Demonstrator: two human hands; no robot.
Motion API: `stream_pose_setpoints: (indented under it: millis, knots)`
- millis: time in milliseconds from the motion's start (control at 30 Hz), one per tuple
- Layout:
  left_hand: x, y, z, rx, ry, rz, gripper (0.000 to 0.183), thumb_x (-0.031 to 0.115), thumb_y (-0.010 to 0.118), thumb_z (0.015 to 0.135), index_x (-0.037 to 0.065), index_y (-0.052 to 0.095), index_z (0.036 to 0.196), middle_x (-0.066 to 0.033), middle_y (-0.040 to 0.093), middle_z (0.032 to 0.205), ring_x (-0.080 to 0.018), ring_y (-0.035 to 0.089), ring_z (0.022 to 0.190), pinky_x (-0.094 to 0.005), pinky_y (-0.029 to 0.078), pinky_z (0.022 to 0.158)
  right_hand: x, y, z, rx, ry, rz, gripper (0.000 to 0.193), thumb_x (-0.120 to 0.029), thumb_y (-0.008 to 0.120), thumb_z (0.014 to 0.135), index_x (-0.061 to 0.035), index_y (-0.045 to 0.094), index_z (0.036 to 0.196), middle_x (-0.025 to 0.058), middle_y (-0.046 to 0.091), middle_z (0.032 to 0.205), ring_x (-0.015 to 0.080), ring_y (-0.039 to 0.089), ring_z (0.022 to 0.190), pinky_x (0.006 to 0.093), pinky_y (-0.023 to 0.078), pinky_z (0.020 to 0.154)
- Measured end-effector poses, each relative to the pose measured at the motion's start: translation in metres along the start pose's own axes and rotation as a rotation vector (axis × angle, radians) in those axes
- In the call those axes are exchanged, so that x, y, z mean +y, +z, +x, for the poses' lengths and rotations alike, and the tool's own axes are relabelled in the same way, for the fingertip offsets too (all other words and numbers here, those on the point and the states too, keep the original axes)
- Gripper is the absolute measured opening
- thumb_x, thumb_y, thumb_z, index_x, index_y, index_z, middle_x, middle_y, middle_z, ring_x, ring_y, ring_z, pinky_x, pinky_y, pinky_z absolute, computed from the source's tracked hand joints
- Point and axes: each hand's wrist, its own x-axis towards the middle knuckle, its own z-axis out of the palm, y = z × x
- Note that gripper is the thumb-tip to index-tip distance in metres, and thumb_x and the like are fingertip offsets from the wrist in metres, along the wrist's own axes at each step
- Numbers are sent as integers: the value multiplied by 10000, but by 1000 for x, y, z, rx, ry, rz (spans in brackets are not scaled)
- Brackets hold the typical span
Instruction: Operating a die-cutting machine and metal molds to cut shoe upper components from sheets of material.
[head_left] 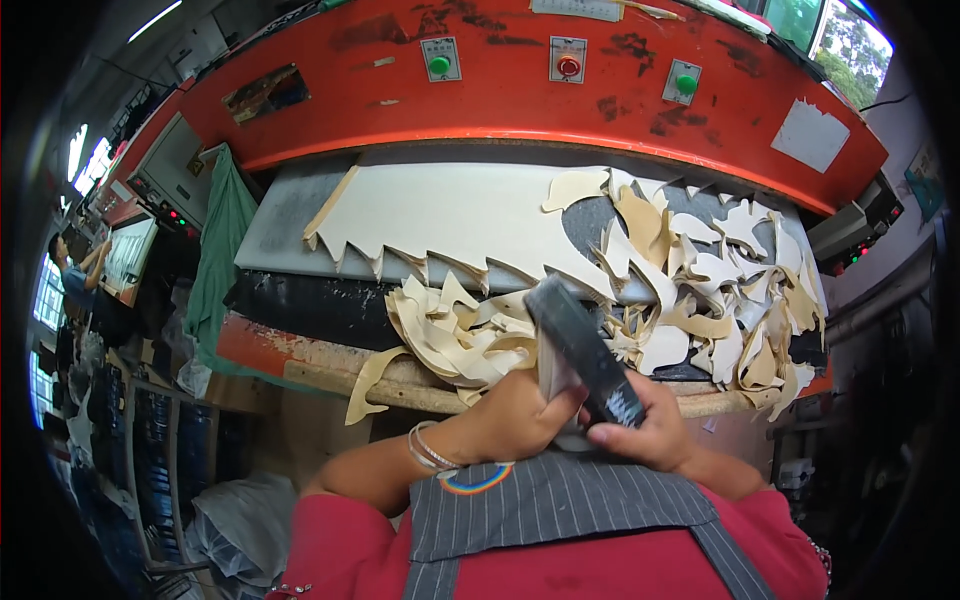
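Note:
In front of my chest, both hands are raised at the near edge of a press bed. My right hand (650,428) is closed around the lower end of a long, dark cutting die (578,345), which stands tilted with its upper end leaning left. My left hand (515,412) is closed on a bundle of pale cut pieces (550,368), partly hidden behind the die and my fingers. Beyond them lies a thick cream sheet stack (440,210) with a jagged, notched near edge. Loose cream offcuts (465,330) are heaped just past my left hand.
A larger tangle of offcuts (715,290) covers the bed's right side. Behind rises the red press beam (480,100) with green and red buttons. Green cloth (222,250) hangs at the left. Another person (78,272) works far left. A plastic bag (243,525) lies lower left.

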Motion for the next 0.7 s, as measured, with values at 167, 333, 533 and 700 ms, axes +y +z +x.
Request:
stream_pose_setpoints:
  millis: [167,333,533,700]
  knots:
    - [-8,-5,-8,-69,147,94,247,226,447,935,18,576,973,-134,634,820,-271,628,766,-339,485,698,6,2,-6,-7,-64,63,381,-203,753,735,6,578,1001,53,661,907,78,595,783,234,471,709]
    - [-60,-19,-33,-139,165,-139,144,90,375,954,18,483,890,-94,552,791,-175,550,767,-315,466,733,35,-30,-25,403,-213,370,370,-349,564,827,4,543,936,81,618,772,180,594,683,330,501,687]
    - [-46,-1,-41,73,198,-673,110,102,440,936,24,494,879,-114,574,885,-223,551,900,-381,433,867,33,-55,-32,490,-230,876,359,-381,490,848,-26,495,903,67,516,637,210,544,593,364,495,620]
    - [-52,-58,-85,749,175,-406,245,228,414,890,24,451,1021,-153,519,1026,-284,531,954,-447,464,884,54,-127,-72,825,-547,533,305,-347,498,881,-46,515,836,46,509,620,180,526,555,319,481,583]
